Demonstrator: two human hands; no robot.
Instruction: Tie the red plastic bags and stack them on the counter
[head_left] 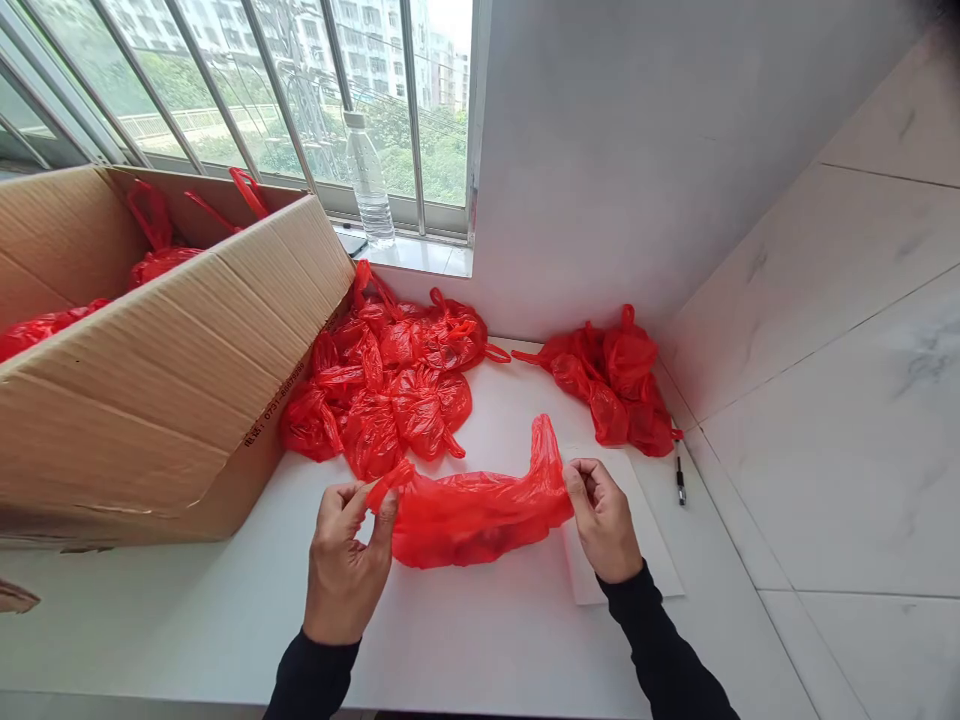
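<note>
A red plastic bag [476, 515] is stretched sideways between my two hands over the white table. My left hand [351, 560] pinches one handle of it between thumb and fingers. At the other end, my right hand [604, 515] grips the bag's side near its second handle, which sticks up. Something darker shows through the thin plastic at the bottom, too blurred to name. Just beyond lies a pile of knotted red bags [397, 370]. A smaller heap of red bags [611, 380] rests at the back right, by the wall.
An open cardboard box [172, 370] holding red bags stands at the left. A water bottle [369, 185] is upright on the window sill. A white sheet or pad [637, 540] lies under my right hand, and a black pen [680, 475] beside the tiled wall.
</note>
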